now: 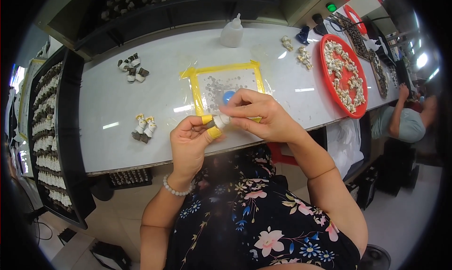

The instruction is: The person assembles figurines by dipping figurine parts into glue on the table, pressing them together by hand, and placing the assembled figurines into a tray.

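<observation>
Small white-and-dark part (219, 121): pinched between both hands, just above the near edge of the white worktable (108, 143). Judged light and rigid, small enough to slip from a loose pinch; probably brittle at the pale end. Best held at the dark end, pale end left free for work.

Left hand (190, 145): closed on the dark end, thumb and forefinger wrapped in yellow tape (214, 132), likely for added friction and skin protection. Right hand (256, 114): fingertips closed narrowly on the pale end, wrist raised.

Directly beyond the grip: clear film sheet (226, 84) bordered in yellow tape, with a blue dot. Left of the grip: finished-looking pieces (144, 128) lying in a pair. Farther beyond: white squeeze bottle (231, 32). Right of the grip, well apart: red tray (329, 84) of similar pale parts. Far left: black racks (70, 143) of rowed pieces.
</observation>
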`<state>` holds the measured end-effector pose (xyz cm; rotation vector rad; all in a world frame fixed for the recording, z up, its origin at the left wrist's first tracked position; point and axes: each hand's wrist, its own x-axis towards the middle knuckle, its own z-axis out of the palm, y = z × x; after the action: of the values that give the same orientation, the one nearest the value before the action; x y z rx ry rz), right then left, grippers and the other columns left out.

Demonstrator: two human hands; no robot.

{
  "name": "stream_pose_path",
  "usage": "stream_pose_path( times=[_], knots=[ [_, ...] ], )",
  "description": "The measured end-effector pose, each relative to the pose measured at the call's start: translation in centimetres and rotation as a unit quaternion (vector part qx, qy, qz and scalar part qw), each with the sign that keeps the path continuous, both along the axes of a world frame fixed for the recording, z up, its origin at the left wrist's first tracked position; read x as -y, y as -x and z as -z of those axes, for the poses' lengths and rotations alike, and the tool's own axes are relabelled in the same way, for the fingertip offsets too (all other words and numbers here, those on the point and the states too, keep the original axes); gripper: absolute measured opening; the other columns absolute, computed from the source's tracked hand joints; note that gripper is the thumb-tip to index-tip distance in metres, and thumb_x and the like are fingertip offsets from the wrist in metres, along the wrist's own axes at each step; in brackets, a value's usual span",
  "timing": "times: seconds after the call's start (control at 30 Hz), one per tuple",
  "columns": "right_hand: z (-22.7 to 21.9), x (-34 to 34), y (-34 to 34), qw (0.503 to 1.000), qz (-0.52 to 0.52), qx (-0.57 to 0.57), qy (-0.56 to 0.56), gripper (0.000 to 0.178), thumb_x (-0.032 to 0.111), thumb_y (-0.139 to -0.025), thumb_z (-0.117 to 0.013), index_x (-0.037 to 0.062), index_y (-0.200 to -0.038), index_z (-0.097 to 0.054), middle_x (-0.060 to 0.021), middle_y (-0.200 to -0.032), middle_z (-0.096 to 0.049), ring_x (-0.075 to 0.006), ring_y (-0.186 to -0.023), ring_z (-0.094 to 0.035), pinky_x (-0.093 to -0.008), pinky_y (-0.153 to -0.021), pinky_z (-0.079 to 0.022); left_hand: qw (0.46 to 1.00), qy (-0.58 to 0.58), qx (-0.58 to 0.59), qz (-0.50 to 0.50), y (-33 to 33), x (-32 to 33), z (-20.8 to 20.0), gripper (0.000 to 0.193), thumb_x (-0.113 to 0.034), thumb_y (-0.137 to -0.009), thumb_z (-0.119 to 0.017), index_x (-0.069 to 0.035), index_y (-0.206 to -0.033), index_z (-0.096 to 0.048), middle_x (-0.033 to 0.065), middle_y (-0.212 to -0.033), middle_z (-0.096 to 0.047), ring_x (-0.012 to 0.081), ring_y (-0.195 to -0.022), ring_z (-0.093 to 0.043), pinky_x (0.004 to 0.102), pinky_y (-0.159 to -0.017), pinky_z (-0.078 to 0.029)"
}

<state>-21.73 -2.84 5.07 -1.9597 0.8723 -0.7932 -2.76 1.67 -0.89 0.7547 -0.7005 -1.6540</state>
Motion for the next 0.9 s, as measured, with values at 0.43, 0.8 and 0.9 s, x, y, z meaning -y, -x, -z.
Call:
stream_pose_path(
  times=[0.43, 0.8, 0.9],
  knots=[
    [0.0, 1.3, 4.5, 0.996, 0.048, -0.076, 0.013, 0.023, 0.003, -0.078, -0.065, 0.0004, -0.101, -0.066, -0.013, -0.098, -0.063, -0.0248, -0.087, -0.062, -0.0307, -0.078, -0.048, 0.91, 0.157, 0.384, -0.014, -1.9, -1.8, -1.9, 0.02, 0.009, -0.075, -0.066, 0.005, -0.092, -0.057, 0.0126, -0.095, -0.062, 0.0211, -0.084, -0.063, 0.0309, -0.073, -0.053],
    [2.6, 6.9, 15.6, 0.826, 0.322, -0.376, 0.268, 0.014, 0.0, -0.078, -0.06, -0.0012, -0.091, -0.063, -0.0136, -0.097, -0.058, -0.0314, -0.09, -0.058, -0.0348, -0.079, -0.047, 0.637, 0.322, 0.669, -0.207, -7.2, -3.5, -1.0, 0.025, 0.004, -0.065, -0.071, 0.003, -0.086, -0.058, 0.0166, -0.091, -0.057, 0.0332, -0.079, -0.053, 0.0404, -0.07, -0.046],
    [2.4, 7.0, 14.6, 0.858, 0.324, -0.331, 0.223, 0.012, 0.0, -0.079, -0.059, -0.0015, -0.09, -0.063, -0.0123, -0.096, -0.059, -0.0293, -0.084, -0.059, -0.0354, -0.075, -0.047, 0.638, 0.325, 0.664, -0.215, -7.2, -3.7, -0.8, 0.024, 0.002, -0.065, -0.072, 0.003, -0.085, -0.06, 0.0144, -0.092, -0.057, 0.0313, -0.081, -0.052, 0.0391, -0.071, -0.046]
  ],
)
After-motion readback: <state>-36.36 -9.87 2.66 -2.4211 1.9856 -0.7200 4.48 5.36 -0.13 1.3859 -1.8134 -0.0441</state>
